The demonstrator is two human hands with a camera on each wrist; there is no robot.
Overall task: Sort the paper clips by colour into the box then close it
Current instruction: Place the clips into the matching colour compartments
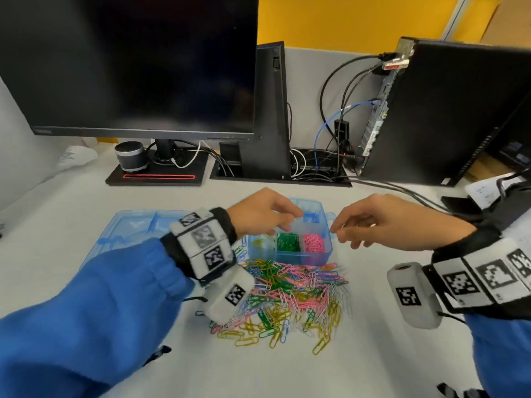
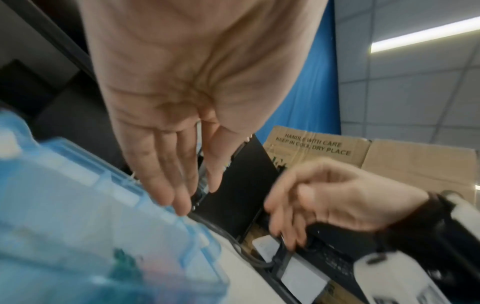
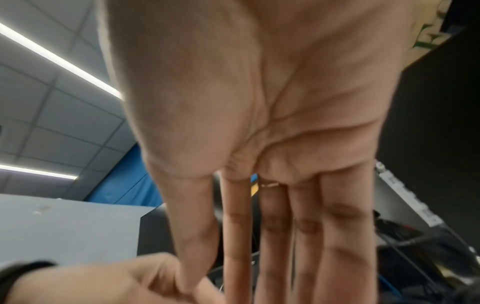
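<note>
White desk (image 1: 402, 354) under dark monitor (image 1: 129, 64)

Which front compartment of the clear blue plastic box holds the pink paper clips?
The front right compartment of the clear blue plastic box, nearest the right hand. Green paper clips fill the middle one; the left one looks yellowish.

White desk (image 1: 86, 196), yellow wall (image 1: 344, 18), ceiling striplight (image 2: 426, 35).
</note>
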